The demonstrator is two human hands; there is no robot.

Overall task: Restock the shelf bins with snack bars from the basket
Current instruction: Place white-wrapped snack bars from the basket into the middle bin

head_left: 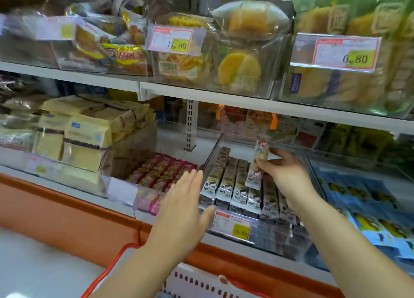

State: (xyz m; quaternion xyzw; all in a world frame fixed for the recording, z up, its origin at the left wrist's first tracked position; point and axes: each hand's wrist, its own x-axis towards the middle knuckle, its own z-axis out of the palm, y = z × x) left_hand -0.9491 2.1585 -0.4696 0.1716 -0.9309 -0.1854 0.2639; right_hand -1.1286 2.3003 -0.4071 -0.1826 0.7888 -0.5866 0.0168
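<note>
- The right hand [289,174] pinched one snack bar [257,163] upright over the clear bin [280,232], which was already lined with rows.
- The left hand [183,206] hovered flat, holding nothing.
- The basket [195,279] sat below, and it possibly held more stock.

The right grip [289,174] pinches a pale snack bar [257,165] upright above rows [235,188] of like bars in a clear shelf bin [275,232]. The left grip [186,206] hovers flat, fingers straight, near the bin's left wall. A red-handled basket [197,282] shows below.
</note>
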